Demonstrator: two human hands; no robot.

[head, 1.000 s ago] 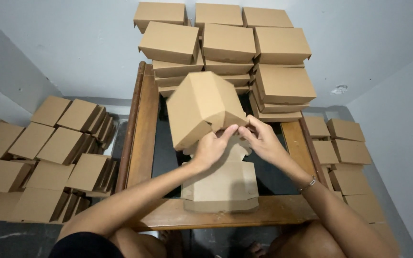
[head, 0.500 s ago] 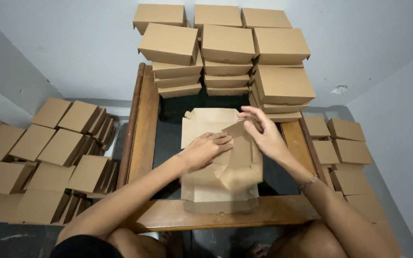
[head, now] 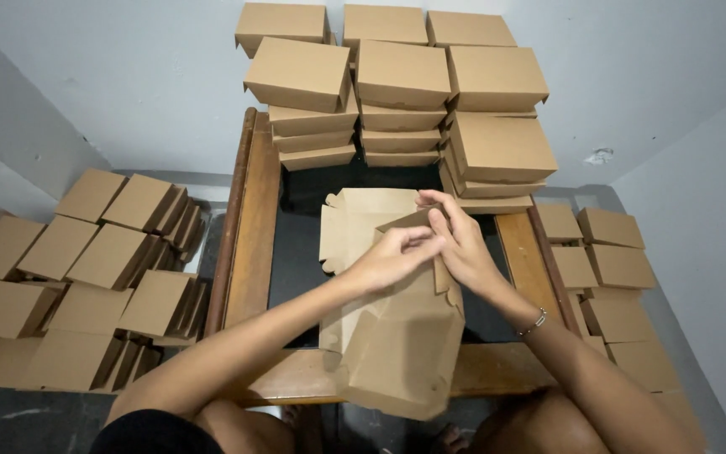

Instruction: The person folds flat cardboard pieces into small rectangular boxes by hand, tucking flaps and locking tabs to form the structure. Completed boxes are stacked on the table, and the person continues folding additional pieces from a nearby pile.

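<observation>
A half-folded brown cardboard box [head: 401, 349] tilts toward me over the near edge of the wooden table [head: 255, 227]. My left hand [head: 392, 256] pinches a flap at its upper edge. My right hand [head: 460, 244], with a bracelet at the wrist, grips the same upper edge from the right. Under the box lies a stack of flat cardboard blanks [head: 363, 220] with notched edges.
Stacks of finished brown boxes [head: 401, 80] fill the table's far end against the wall. More folded boxes [head: 86, 261] cover the floor on the left, and others [head: 607, 261] line the floor on the right. The table has a dark inset top [head: 296, 252].
A closed box held up a second ago is gone. Both hands have come down onto a fresh blank, now lifted and partly folded toward me.
</observation>
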